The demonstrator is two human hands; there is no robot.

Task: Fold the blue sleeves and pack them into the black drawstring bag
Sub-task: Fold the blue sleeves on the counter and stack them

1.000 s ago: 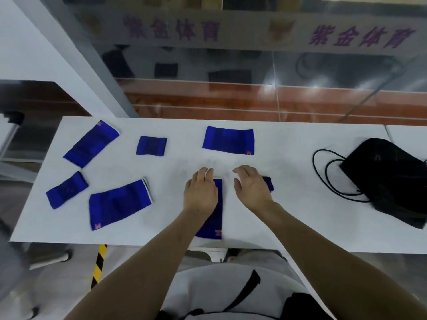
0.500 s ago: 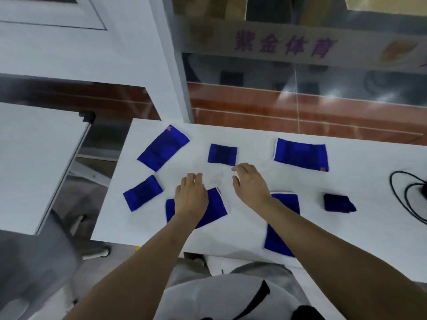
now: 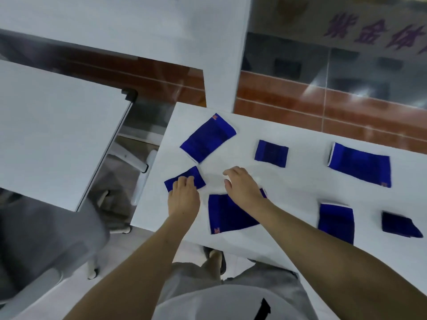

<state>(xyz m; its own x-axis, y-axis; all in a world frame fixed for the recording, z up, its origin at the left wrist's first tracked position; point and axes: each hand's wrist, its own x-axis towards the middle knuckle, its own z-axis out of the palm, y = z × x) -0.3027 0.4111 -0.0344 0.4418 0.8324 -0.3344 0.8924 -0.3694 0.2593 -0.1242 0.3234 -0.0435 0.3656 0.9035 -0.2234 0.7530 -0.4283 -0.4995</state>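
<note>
soft even light, motion blur, fisheye edges

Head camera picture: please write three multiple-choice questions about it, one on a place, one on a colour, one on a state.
1. Where does the small sleeve under the fingers of the left hand lie?
A. near the left edge of the table
B. on the floor
C. at the table's far right corner

2. What colour is the table top?
A. black
B. white
C. green

3. How does the big sleeve beside the right hand lie?
A. rolled into a ball
B. hanging over the table edge
C. spread flat on the table

Answers:
1. A, as it sits just inside the left edge.
2. B, as the bare surface around the sleeves is white.
3. C, as its whole flat shape shows on the table top.
</note>
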